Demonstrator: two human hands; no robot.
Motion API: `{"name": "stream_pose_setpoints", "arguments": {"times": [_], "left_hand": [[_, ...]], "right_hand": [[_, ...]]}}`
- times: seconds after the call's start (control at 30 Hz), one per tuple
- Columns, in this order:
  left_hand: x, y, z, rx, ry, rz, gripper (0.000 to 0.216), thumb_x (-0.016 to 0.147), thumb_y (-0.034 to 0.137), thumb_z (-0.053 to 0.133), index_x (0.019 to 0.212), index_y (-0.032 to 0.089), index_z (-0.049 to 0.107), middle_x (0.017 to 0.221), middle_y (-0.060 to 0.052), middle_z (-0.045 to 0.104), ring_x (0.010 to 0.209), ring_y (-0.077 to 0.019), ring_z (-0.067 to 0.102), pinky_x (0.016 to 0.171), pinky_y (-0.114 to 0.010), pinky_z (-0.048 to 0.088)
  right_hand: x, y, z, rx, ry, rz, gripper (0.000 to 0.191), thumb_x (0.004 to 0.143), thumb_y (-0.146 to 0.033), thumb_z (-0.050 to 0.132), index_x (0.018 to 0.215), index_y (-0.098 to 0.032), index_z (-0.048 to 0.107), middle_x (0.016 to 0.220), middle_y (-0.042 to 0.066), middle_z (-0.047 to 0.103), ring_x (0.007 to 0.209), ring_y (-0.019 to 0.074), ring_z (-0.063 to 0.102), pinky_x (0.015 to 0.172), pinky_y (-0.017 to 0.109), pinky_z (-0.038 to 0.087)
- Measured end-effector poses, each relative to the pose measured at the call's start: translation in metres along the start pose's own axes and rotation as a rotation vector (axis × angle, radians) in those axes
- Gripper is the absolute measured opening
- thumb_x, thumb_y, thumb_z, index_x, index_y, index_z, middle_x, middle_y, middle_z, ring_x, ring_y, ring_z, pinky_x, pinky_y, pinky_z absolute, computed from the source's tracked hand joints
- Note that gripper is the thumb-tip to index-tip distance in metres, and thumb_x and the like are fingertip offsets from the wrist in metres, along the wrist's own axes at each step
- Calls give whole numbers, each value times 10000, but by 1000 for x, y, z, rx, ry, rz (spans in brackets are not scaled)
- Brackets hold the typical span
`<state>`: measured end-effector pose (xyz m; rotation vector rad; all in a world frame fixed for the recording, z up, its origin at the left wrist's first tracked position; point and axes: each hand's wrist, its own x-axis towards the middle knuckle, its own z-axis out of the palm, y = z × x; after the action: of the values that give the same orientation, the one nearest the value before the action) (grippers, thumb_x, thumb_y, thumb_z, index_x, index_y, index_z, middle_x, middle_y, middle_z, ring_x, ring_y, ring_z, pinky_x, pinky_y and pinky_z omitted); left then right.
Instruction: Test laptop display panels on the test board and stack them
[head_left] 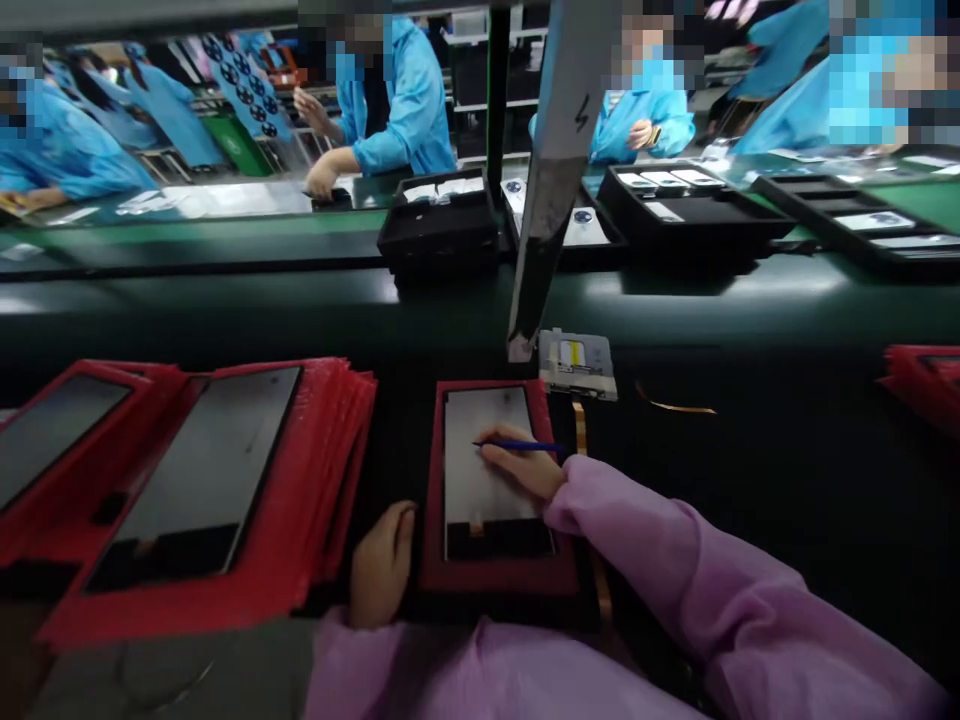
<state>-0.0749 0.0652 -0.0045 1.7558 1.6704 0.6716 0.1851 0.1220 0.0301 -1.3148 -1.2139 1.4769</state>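
Note:
My right hand is closed around a slim dark blue pen, its pointed end facing left over a grey display panel. I cannot tell whether the tip touches the surface. The panel has a black lower band with a small copper-coloured tab, and lies on a red sheet. Left of that sheet, my left hand rests with curled fingers; anything inside them is hidden. Another display panel tops a stack of red sheets further left.
Behind the red sheet are a metal part with a yellow label and a grey post. Copper-coloured strips lie at the right. Black trays stand along the far line, where people in blue coats sit.

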Motion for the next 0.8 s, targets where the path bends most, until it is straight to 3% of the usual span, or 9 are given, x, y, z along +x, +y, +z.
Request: {"name": "stream_pose_setpoints", "arguments": {"times": [0.07, 0.13, 0.17, 0.23, 0.33, 0.47, 0.63, 0.8], "left_hand": [[4, 10, -7, -24, 25, -15, 467, 898, 561, 362, 971, 189, 636, 859, -91, 708, 803, -223, 689, 736, -344, 554], [15, 25, -14, -64, -14, -5, 445, 908, 552, 365, 915, 183, 616, 641, -22, 618, 537, -159, 595, 530, -264, 486], [25, 33, -16, -85, -53, 18, 424, 900, 546, 394, 893, 183, 613, 629, -6, 599, 481, -137, 549, 476, -243, 443], [54, 51, -17, -103, -73, 71, 368, 912, 497, 421, 856, 183, 605, 646, 5, 587, 501, -115, 532, 499, -219, 419], [113, 69, -5, -86, 25, 125, 201, 913, 328, 475, 843, 177, 587, 648, 24, 561, 533, -94, 489, 569, -204, 377], [170, 63, 20, -105, 145, 161, 180, 926, 212, 468, 789, 159, 573, 621, 25, 518, 609, -97, 486, 656, -205, 359], [176, 43, 25, -170, 99, 264, 219, 968, 261, 452, 852, 151, 601, 631, 30, 493, 583, -84, 450, 621, -194, 354], [176, 41, 21, -231, 51, 332, 262, 980, 342, 468, 936, 146, 637, 624, 31, 473, 544, -75, 413, 572, -187, 351]], "right_hand": [[-6, -4, 2, -11, 5, -7, 277, 790, -334, 601, 990, -143, 627, 804, -9, 594, 659, -2, 495, 598, 107, 378], [-17, -5, 5, -22, 11, -19, 253, 794, -314, 567, 969, -137, 613, 795, -9, 586, 661, -3, 497, 595, 104, 383], [-23, -4, 8, -28, 9, -27, 246, 794, -316, 554, 955, -136, 606, 784, -11, 581, 650, -3, 491, 585, 106, 380], [-36, 0, 13, -45, -2, -45, 228, 791, -316, 538, 921, -136, 591, 745, -19, 564, 620, -3, 469, 563, 111, 366], [-47, 12, 18, -91, 3, -78, 187, 784, -306, 528, 871, -140, 536, 685, -36, 523, 600, 0, 454, 559, 115, 362], [-48, 25, 18, -208, 32, -112, 195, 790, -330, 541, 799, -150, 468, 656, -44, 496, 586, 1, 429, 551, 118, 330], [-50, 23, 15, -336, -11, -115, 305, 793, -341, 557, 619, -134, 415, 552, -45, 409, 524, -17, 304, 527, 138, 213], [-54, 19, 16, -378, -101, -93, 358, 824, -356, 517, 588, -126, 378, 555, -38, 357, 532, -21, 266, 545, 134, 209]]}}
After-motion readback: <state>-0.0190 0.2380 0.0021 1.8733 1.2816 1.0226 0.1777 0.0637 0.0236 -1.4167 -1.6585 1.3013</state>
